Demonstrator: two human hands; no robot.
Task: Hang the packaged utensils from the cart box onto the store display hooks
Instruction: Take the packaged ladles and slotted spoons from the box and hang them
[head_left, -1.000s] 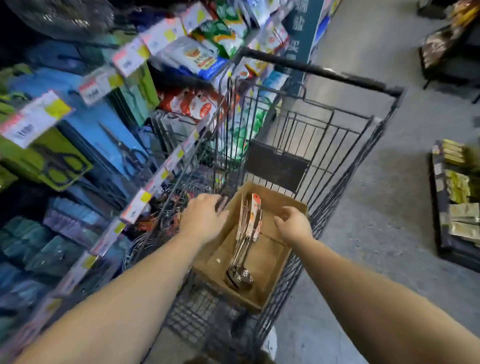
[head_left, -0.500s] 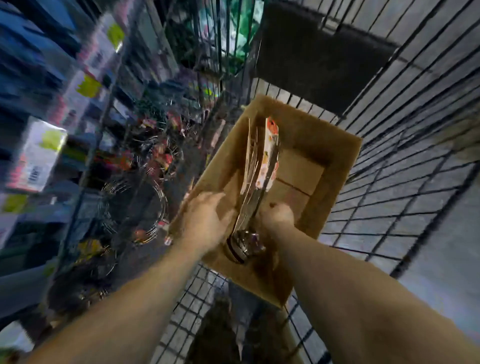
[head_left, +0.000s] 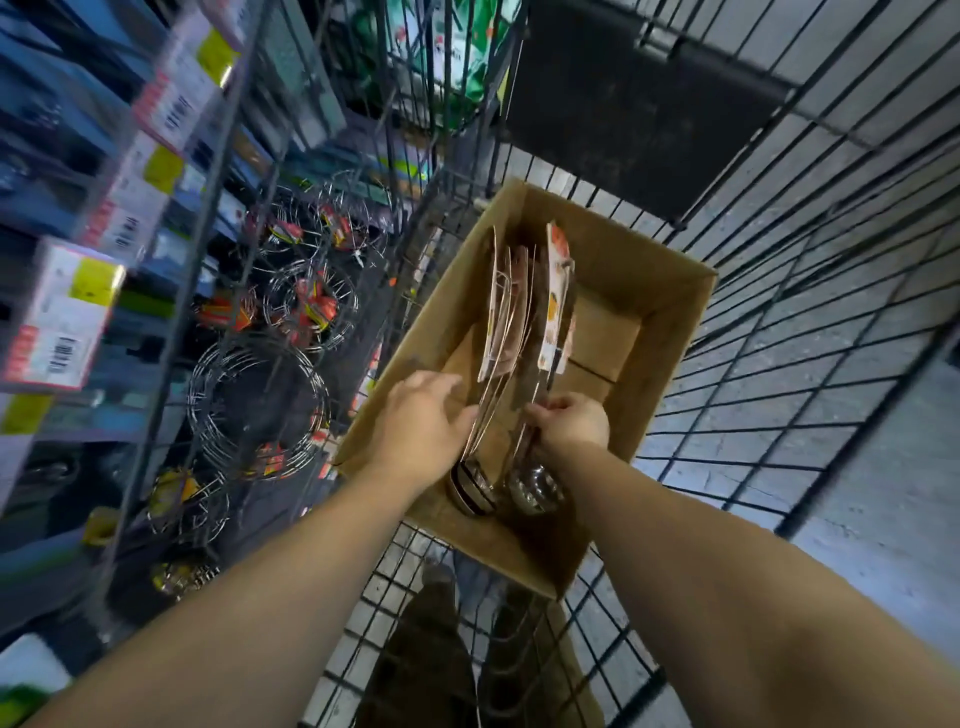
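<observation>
Leftward, wire strainers (head_left: 260, 410) hang on the display hooks. At centre the left hand (head_left: 421, 426), fingers loosely spread, touches the carded ladles (head_left: 506, 322) standing in the cardboard box (head_left: 670, 322). Just right, the right hand (head_left: 569, 423) pinches one ladle's handle. Lifted now, its card could snag the neighbours and drag them out.

Both forearms bare, no sleeves; left hand (head_left: 415, 423) and right hand (head_left: 571, 423) ungloved, no rings visible.
</observation>
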